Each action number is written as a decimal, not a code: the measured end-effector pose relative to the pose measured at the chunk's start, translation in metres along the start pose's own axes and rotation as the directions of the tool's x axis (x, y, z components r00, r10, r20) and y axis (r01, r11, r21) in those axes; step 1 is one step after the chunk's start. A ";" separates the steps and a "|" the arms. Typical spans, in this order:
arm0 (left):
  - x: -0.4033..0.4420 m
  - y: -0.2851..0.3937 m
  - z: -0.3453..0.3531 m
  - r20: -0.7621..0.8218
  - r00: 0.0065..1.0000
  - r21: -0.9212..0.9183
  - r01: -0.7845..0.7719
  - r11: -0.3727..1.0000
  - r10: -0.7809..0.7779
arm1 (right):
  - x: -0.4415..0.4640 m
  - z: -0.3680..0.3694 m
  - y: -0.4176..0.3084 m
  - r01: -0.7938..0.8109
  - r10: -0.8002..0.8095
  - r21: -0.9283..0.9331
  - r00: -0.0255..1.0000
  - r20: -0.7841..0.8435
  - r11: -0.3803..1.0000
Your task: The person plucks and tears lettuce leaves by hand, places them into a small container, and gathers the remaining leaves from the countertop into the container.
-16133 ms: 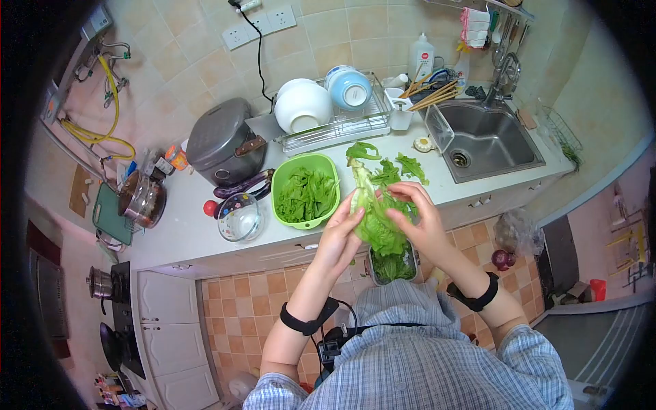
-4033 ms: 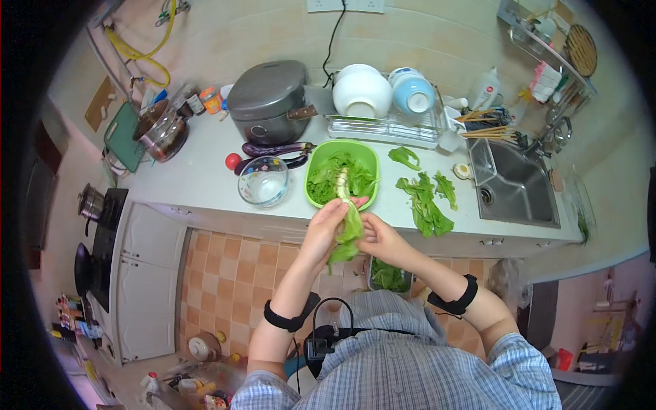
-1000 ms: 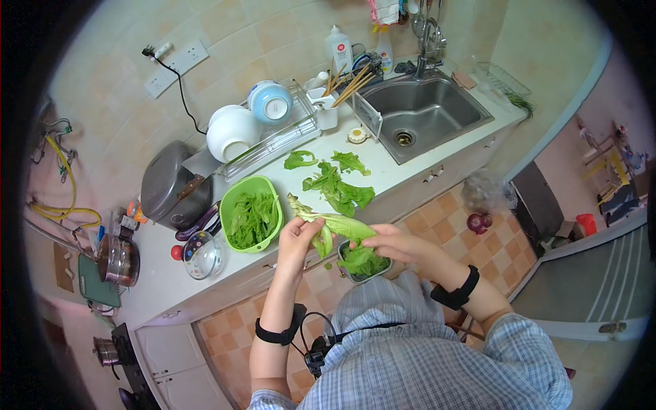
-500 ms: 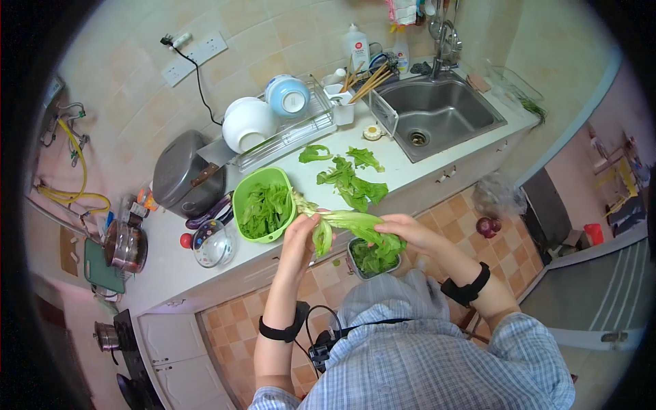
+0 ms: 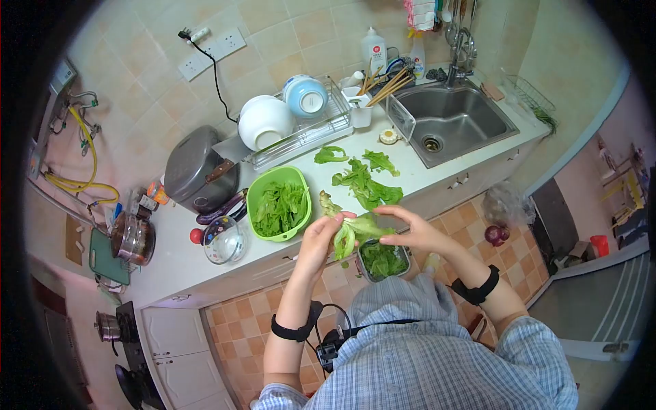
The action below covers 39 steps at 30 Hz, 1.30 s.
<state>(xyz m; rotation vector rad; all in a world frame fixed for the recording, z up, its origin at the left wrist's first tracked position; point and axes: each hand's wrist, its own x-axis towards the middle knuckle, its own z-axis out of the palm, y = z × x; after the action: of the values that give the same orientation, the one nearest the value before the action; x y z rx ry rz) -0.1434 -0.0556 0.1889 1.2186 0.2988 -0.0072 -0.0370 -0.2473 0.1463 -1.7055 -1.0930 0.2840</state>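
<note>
At the far left of the table stand a green board and, beside it, a pot. A red tomato lies just beside a clear glass bowl. Behind these, a dark grey rice cooker stands against the tiled wall, with purple eggplants in front of it. Next is a light green basin, upright, containing loose green leaves. Behind the basin, a wire dish rack carries a white bowl and a blue bowl.

The left hand is near the basin's right side. Its fingers are closed on the pale stem part of a lettuce piece, which is held in the air at the table's front edge. Torn leaves lie on the table beyond it. Below the piece is a container filled with greens; its support cannot be made out.

The right hand is at the leafy end. Its thumb and forefinger are parted, with the leaf between them; contact cannot be confirmed. Further right are a steel sink, set into the table, and purple onions on the floor.
</note>
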 end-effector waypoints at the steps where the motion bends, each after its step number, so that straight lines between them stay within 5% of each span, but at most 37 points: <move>1: -0.001 -0.002 -0.001 0.022 1.000 0.019 -0.004 1.000 0.003 | 0.003 0.003 -0.009 -0.061 0.049 0.207 0.997 0.063 0.976; 2: -0.002 -0.004 -0.002 0.043 0.999 0.038 -0.006 0.999 0.005 | 0.005 0.008 -0.015 -0.132 0.084 0.402 0.987 0.135 0.906; 5: -0.007 -0.004 0.000 0.047 0.999 0.066 -0.018 0.998 0.015 | 0.015 0.017 -0.017 -0.245 0.136 0.478 0.958 0.251 0.844; 12: -0.017 -0.004 -0.012 0.017 0.999 0.185 -0.046 0.982 0.043 | 0.027 0.028 -0.022 -0.172 0.127 0.366 0.981 0.145 0.915; 15: -0.018 -0.010 -0.018 0.041 0.995 0.393 -0.096 0.914 0.087 | 0.032 0.022 -0.030 -0.245 0.223 0.378 0.969 0.101 0.893; 18: -0.019 -0.014 -0.021 0.055 0.996 0.468 -0.083 0.880 0.065 | 0.037 0.019 -0.031 -0.163 0.135 0.220 0.981 0.138 0.962; 20: -0.016 -0.018 -0.026 0.081 0.996 0.480 -0.076 0.874 0.042 | 0.040 0.015 -0.037 0.005 0.021 -0.095 0.963 0.267 0.996; 24: -0.018 -0.017 -0.037 0.162 0.981 0.606 -0.187 0.773 0.110 | 0.048 0.006 -0.026 0.072 -0.049 -0.089 0.970 0.239 0.993; 26: -0.022 -0.011 -0.035 0.110 0.986 0.533 0.049 0.845 -0.126 | 0.052 0.004 -0.025 0.010 0.004 -0.061 0.973 0.231 0.998; 27: -0.022 -0.010 -0.035 0.111 0.986 0.531 0.048 0.846 -0.126 | 0.053 0.005 -0.021 0.010 0.005 -0.063 0.973 0.231 0.998; 29: -0.021 -0.009 -0.035 0.085 0.991 0.508 0.046 0.860 -0.104 | 0.056 0.009 -0.009 -0.351 0.298 0.091 0.884 0.360 0.932; 30: -0.020 -0.009 -0.037 0.087 0.991 0.504 0.045 0.863 -0.103 | 0.056 0.011 -0.008 -0.353 0.300 0.087 0.883 0.362 0.932; 32: -0.019 -0.008 -0.040 0.073 0.989 0.460 0.079 0.884 -0.127 | 0.054 0.018 -0.008 -0.508 0.372 0.397 0.850 0.372 0.765; 39: -0.016 -0.003 -0.041 -0.029 0.996 0.354 0.086 0.931 -0.082 | 0.060 0.012 -0.006 -0.683 0.431 0.457 0.722 0.542 0.569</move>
<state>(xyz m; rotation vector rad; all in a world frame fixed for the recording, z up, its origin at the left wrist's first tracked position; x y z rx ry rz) -0.1684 -0.0211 0.1773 1.5656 0.3722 -0.1326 -0.0150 -0.1928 0.1646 -1.3322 -0.5273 1.3101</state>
